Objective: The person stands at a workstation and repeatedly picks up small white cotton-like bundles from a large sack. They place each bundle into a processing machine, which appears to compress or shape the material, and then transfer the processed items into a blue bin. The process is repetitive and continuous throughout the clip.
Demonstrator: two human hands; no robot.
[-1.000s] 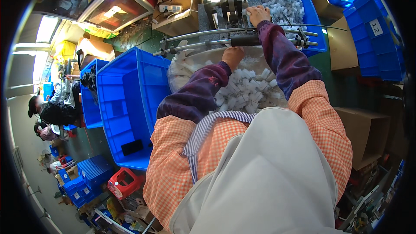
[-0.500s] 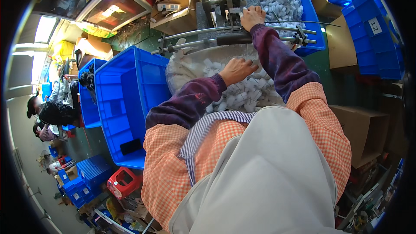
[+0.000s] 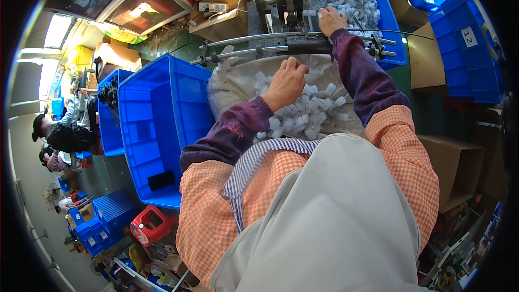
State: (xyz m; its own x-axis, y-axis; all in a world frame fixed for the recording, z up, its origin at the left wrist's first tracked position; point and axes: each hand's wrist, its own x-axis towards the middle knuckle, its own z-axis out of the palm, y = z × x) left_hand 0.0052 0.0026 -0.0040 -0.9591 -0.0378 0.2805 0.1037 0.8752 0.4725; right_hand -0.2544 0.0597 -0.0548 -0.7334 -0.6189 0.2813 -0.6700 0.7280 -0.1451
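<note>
My left hand is closed, fingers curled together, above a cloth-lined heap of small white plastic pieces with thin wires. What it pinches, if anything, is too small to make out. My right hand is at the right side of a dark bench machine, its fingers bent inward. Its fingertips are close to the machine's block, and I cannot tell what they hold. Between my hands and the machine run metal rails with a black sleeve. Beyond my right hand, a blue bin holds many similar white pieces.
To my left stand a deep blue bin with a dark flat object inside and a red stool. Cardboard boxes and stacked blue crates are on the right. A thin rod sticks out rightward. Other people are far left.
My left hand has lifted away from the pile, up toward the rails. My right hand has shifted right and slightly nearer along the machine's side.
</note>
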